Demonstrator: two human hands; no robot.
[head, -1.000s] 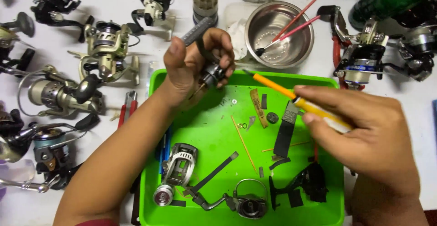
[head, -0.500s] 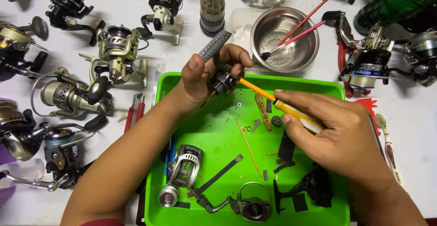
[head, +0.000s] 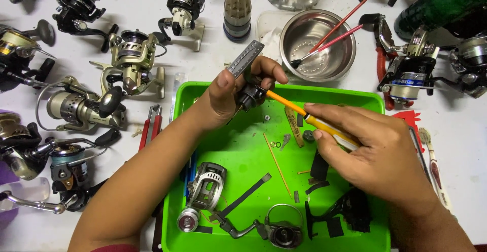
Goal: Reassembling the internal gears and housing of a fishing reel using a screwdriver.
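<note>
White tabletop (head: 456, 130), green tray (head: 243, 145), fishing reels (head: 132, 59), steel bowl (head: 319, 44).

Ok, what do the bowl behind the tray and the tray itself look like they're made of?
The bowl looks like stainless steel: silvery, with a brushed sheen and soft reflections inside. The tray appears to be moulded plastic: a uniform bright green, slightly glossy, with a rounded raised rim. Neither can be confirmed by look alone.
</note>
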